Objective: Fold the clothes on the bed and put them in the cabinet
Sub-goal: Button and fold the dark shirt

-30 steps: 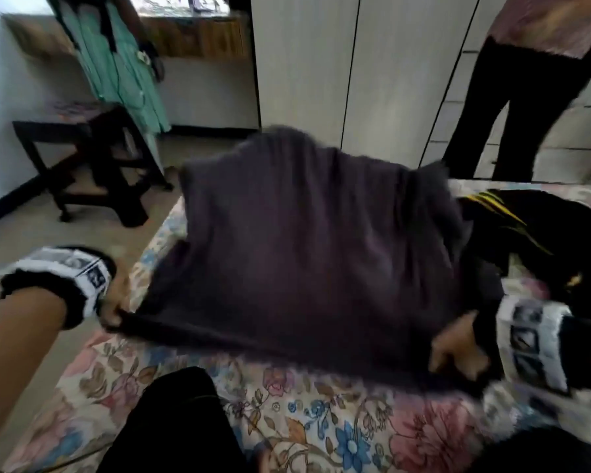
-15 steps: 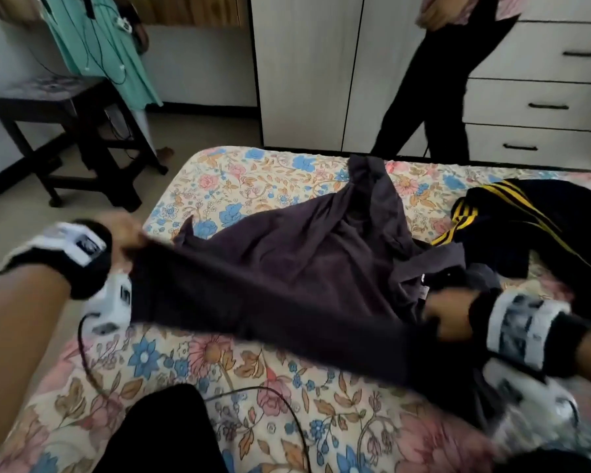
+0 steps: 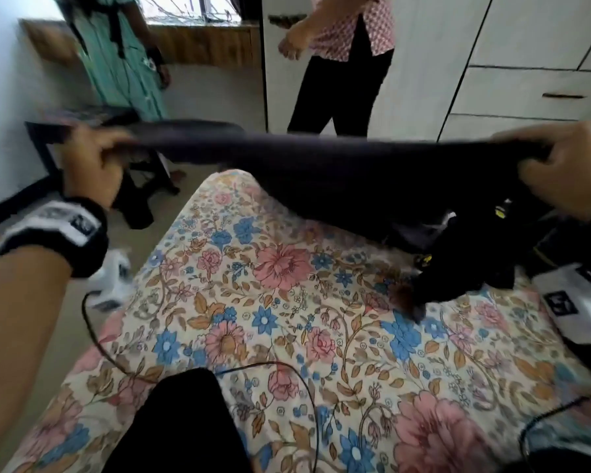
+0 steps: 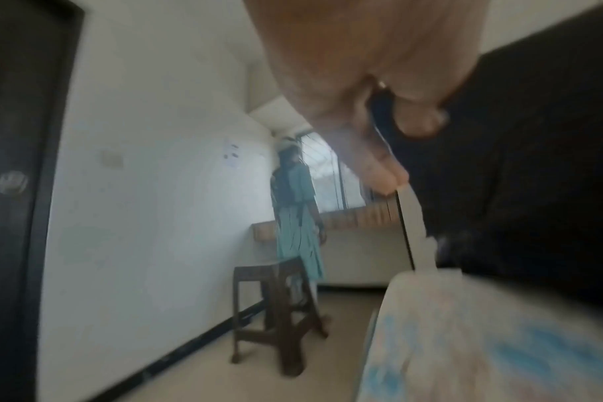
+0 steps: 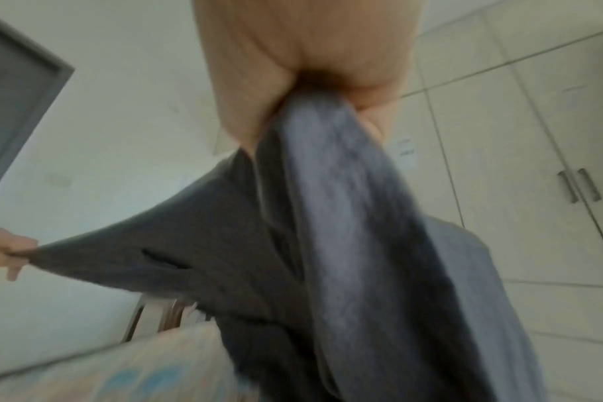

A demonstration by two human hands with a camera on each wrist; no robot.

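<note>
A dark grey garment [image 3: 338, 165] is stretched in the air between my two hands above the floral bed [image 3: 287, 336]. My left hand [image 3: 93, 158] grips its left end, fingers curled round the cloth [image 4: 499, 190]. My right hand [image 3: 560, 165] grips the right end, from which the bunched fabric [image 5: 345, 217] hangs down. The garment's lower part droops toward a black garment with yellow marks [image 3: 458, 268] lying at the bed's right side. White cabinet doors and drawers [image 3: 526, 90] stand behind the bed.
Two people stand beyond the bed: one in a teal dress [image 3: 123, 63] by the window, one in a pink patterned top and black trousers [image 3: 342, 80] before the cabinet. A dark wooden stool [image 4: 276, 312] stands on the floor at left. Cables [image 3: 287, 370] cross the bedsheet.
Both hands have risen from bed level and lifted the grey garment off the sheet, pulling it taut between them. The person in black trousers has stepped left.
</note>
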